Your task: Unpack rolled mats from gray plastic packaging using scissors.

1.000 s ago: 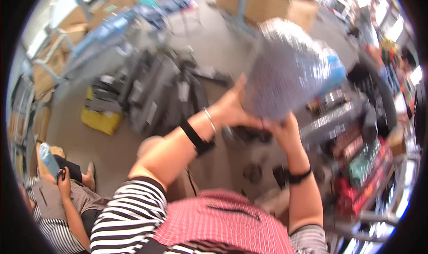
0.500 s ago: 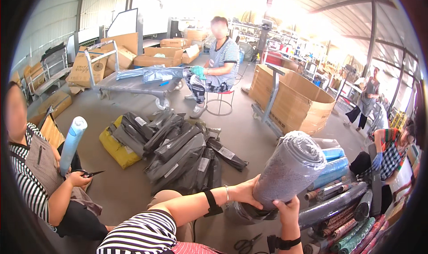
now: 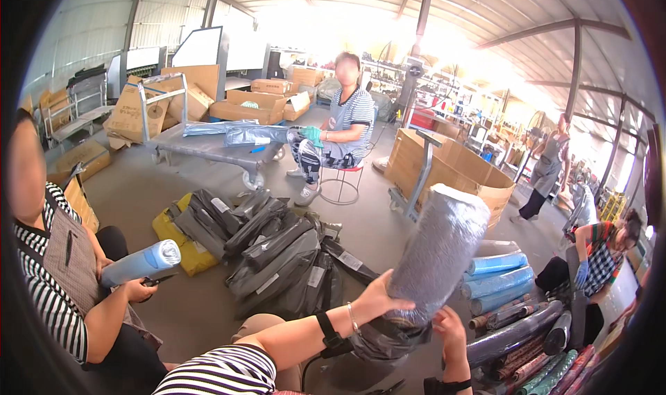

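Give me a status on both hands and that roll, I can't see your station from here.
Left hand gripping grey wrapped roll near its base. Right hand at the dark bag under it. Roll upright, tilted. More rolls piled right.

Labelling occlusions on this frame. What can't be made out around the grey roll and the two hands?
Head view only:
- Lower end of the grey wrapped roll: hidden by the dark bag bunched around it.
- Left hand: fingers behind the roll, so its grip is unclear.
- Right hand: seen from the back; contact with the bag cannot be told.
- Right forearm: cut off by the lower edge.
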Tool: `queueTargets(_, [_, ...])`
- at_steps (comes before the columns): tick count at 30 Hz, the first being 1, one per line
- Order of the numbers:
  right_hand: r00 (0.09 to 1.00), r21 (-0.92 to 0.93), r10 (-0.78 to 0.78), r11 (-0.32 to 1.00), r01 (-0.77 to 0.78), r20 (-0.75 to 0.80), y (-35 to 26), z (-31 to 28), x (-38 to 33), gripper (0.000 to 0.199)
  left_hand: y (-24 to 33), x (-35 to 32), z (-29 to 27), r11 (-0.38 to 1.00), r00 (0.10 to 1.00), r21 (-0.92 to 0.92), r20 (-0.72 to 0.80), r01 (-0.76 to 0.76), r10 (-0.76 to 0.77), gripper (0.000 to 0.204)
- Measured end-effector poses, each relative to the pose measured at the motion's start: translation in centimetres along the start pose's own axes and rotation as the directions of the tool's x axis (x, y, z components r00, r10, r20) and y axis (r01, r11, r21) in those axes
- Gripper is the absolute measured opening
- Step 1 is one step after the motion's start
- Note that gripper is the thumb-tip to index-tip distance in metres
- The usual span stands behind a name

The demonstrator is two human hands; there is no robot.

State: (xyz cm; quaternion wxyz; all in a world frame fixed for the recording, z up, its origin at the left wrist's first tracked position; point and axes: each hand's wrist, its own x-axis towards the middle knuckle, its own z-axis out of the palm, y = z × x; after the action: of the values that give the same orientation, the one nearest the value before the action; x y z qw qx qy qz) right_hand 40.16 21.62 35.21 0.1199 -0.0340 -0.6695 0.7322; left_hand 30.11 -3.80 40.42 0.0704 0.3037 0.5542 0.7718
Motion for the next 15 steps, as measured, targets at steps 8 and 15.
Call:
queueTargets(8, [0.835, -0.673, 0.460, 0.723, -0.155, 0.302, 10.7, 1.7, -4.6, 0.096, 7.3, -1.1, -5.2, 0.940, 0.975, -0.318, -0.216, -0.124, 0.056, 0.065])
queueTargets(15, [0.971, -0.808, 0.017, 0.558, 0.187, 0.237, 11.3, 5.1, -3.1, 0.043, 11.2, -3.1, -8.3, 0.898, 0.899, -0.329, -0.416, -0.293, 0.141, 0.062])
